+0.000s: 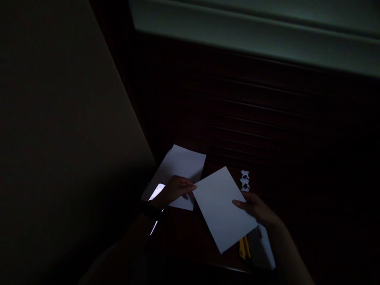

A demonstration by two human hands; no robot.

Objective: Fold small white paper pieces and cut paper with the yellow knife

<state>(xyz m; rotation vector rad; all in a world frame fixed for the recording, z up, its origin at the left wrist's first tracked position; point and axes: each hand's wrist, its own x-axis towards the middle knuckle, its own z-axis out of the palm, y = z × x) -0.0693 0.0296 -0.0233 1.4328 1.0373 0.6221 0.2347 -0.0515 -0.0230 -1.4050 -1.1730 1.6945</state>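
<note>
A white sheet of paper (221,209) is held tilted above the dark table. My left hand (178,188) pinches its upper left corner between thumb and fingers. On the right edge of the same sheet, my right hand (258,208) grips with the thumb on top and the fingers underneath, mostly hidden. Beneath my left hand lies more white paper (185,162). A phone with a lit screen (156,190) is partly covered by my left wrist. Below the held sheet, a yellow-handled tool (244,248) shows in part; its kind is unclear.
Small folded white paper pieces (245,181) lie in a row behind my right hand. A pale flat item (264,247) rests under my right wrist. The dark table (190,237) meets a pale wall (74,118) at left and slatted dark wood (252,107) behind. The light is dim.
</note>
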